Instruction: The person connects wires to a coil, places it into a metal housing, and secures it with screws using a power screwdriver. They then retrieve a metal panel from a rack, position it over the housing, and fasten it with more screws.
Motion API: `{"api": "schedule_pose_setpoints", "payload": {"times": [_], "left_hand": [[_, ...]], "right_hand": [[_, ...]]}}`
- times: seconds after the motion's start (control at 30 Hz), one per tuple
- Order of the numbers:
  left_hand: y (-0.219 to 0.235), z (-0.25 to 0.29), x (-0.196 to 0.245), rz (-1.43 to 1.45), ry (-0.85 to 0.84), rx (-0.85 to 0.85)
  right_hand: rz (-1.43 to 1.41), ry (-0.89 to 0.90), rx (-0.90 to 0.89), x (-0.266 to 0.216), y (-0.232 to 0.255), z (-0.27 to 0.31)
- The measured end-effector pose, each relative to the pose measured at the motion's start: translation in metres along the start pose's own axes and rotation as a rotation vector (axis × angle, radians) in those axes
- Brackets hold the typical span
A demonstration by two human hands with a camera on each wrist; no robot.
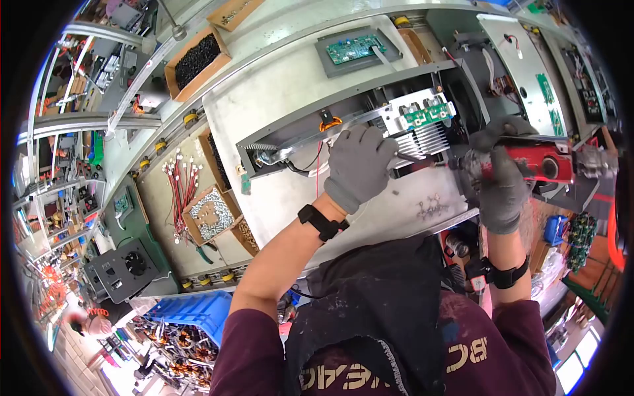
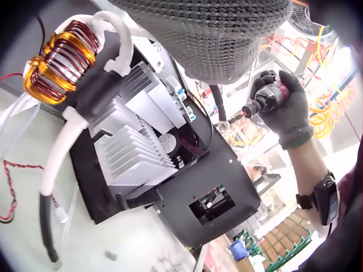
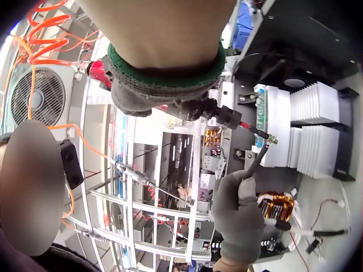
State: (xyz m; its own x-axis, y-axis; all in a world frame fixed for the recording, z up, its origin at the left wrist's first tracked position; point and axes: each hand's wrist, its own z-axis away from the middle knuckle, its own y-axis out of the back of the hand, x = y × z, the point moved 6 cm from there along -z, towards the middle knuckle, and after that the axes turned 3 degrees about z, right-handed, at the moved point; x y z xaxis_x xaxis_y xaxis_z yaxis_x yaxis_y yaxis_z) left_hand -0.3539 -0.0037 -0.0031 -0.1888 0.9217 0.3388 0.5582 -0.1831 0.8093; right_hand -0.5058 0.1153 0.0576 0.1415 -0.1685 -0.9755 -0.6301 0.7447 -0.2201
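My right hand (image 1: 503,191) grips the red screwdriver (image 1: 528,162); my left hand (image 1: 360,165) pinches a tool at the heatsink (image 1: 422,135). Beyond the heatsink on the counter (image 1: 277,92), cardboard boxes hold silver screws (image 1: 211,216) and black parts (image 1: 197,59).

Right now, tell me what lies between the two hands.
Head view: the screwdriver's thin bit spans the gap from right hand to left hand, over the finned heatsink.

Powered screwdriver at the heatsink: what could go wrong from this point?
The right hand drives the red screwdriver, whose bit sits right at the tip of a thin tool pinched by the left hand; a slip could catch the glove. The bit could also skid off the screw onto the green circuit board. Loose wires nearby might snag.
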Motion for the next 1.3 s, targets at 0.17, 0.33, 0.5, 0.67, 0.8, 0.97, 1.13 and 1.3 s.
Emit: {"api": "schedule_pose_setpoints", "payload": {"times": [0.17,0.33,0.5,0.67,0.8,0.97,1.13,1.3], "left_hand": [[0.003,-0.008,-0.011,0.120,0.239,0.199],[0.009,-0.005,-0.008,0.120,0.298,0.168],[0.003,0.001,-0.009,0.114,0.332,0.169],[0.016,-0.022,0.003,0.111,0.285,-0.104],[-0.019,-0.037,0.008,-0.039,0.192,-0.355],[-0.022,-0.030,-0.011,0.217,0.195,-0.324],[-0.025,-0.025,-0.014,0.323,0.168,-0.278],[-0.028,-0.023,-0.011,0.305,0.181,-0.289]], "right_hand": [[-0.025,0.281,-0.203,-0.009,-0.016,-0.043],[-0.088,0.167,-0.236,0.009,-0.023,-0.062],[-0.090,0.182,-0.239,0.013,-0.026,-0.064],[-0.023,0.128,-0.248,0.009,-0.033,-0.064],[0.052,0.151,-0.312,0.011,-0.042,-0.063],[0.063,0.125,-0.356,0.019,-0.046,-0.066],[0.155,0.462,-0.710,0.008,-0.068,-0.065],[0.179,0.424,-0.694,0.004,-0.071,-0.059]]}}
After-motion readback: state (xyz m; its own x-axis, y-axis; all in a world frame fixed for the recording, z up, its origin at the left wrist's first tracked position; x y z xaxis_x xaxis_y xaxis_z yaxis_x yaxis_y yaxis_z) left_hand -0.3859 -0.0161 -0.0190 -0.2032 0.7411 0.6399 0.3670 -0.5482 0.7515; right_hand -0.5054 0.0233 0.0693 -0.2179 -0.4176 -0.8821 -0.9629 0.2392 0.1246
